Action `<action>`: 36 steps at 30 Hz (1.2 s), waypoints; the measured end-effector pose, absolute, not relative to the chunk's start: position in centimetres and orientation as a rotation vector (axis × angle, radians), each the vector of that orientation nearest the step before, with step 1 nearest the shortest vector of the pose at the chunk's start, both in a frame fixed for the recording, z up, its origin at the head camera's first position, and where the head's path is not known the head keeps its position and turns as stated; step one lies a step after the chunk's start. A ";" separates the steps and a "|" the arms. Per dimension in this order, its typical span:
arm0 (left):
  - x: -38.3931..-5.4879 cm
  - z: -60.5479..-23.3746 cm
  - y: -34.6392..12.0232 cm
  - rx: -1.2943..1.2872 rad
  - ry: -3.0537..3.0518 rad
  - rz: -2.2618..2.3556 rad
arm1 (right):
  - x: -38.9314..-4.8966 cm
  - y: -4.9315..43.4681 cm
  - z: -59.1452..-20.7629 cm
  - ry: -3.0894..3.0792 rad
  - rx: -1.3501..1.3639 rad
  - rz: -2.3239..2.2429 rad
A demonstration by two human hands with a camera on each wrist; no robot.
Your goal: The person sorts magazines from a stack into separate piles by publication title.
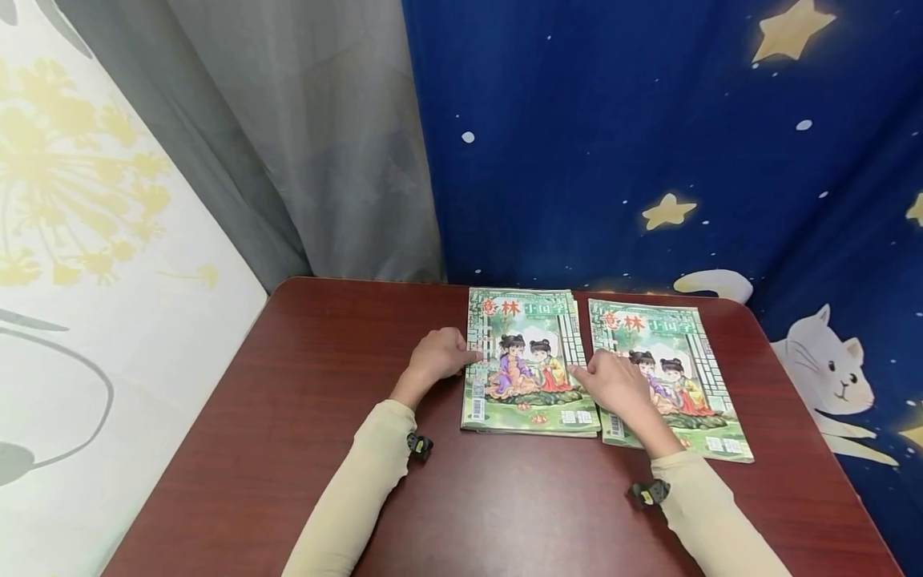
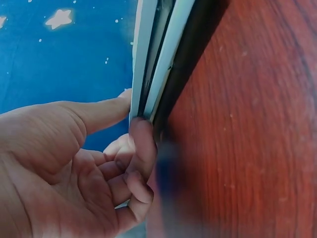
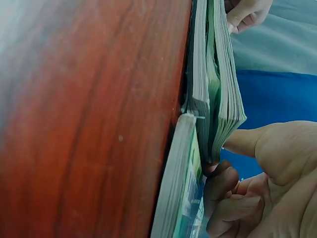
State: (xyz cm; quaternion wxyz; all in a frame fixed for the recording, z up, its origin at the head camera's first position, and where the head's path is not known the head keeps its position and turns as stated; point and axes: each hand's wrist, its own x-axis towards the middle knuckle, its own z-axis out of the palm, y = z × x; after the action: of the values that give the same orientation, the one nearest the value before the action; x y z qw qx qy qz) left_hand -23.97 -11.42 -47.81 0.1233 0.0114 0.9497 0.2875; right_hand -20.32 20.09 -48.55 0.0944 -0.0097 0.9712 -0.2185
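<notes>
Both my left hand (image 1: 437, 358) and right hand (image 1: 614, 383) pinch the magazine stack (image 1: 526, 361) edges (green illustrated cover) on red-brown table (image 1: 317, 417); starry blue curtain (image 1: 649, 136) behind.

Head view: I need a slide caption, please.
Both hands, left hand and right hand, grip the magazine stack beside a second magazine.

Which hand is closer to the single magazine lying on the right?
Right. The right hand lies over the single magazine, fingers at the stack's right edge. The left hand grips the stack's far left edge.
</notes>
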 end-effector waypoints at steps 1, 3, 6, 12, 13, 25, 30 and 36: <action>-23.9 -47.7 -11.3 0.039 2.790 0.834 | -20.3 20.1 -48.5 2.887 -0.033 -0.641; -23.7 -47.6 -11.2 0.051 2.833 0.822 | -20.1 20.0 -48.4 2.913 -0.048 -0.616; -23.7 -47.5 -11.0 0.064 2.874 0.831 | -19.8 19.8 -48.2 2.951 -0.059 -0.580; -24.5 -48.8 -11.7 0.120 2.755 1.029 | -19.8 19.7 -48.2 2.970 -0.053 -0.569; -24.6 -48.8 -11.8 0.126 2.724 1.069 | -19.8 19.7 -48.1 2.971 -0.051 -0.573; -23.9 -48.9 -12.1 0.071 2.383 1.566 | -20.0 19.8 -48.3 2.951 -0.056 -0.708; -23.8 -49.1 -12.3 0.100 2.294 1.700 | -20.2 20.5 -48.3 2.851 -0.018 -0.887; -23.7 -48.9 -12.2 0.121 2.255 1.745 | -20.3 21.4 -47.5 2.749 -0.024 -1.061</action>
State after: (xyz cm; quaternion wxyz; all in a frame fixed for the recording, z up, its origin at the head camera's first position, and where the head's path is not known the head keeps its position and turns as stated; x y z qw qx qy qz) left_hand -23.71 -12.20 -48.93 0.1435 0.0419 0.7819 0.6052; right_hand -20.26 21.43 -47.46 0.0971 -0.0082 0.9285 -0.3584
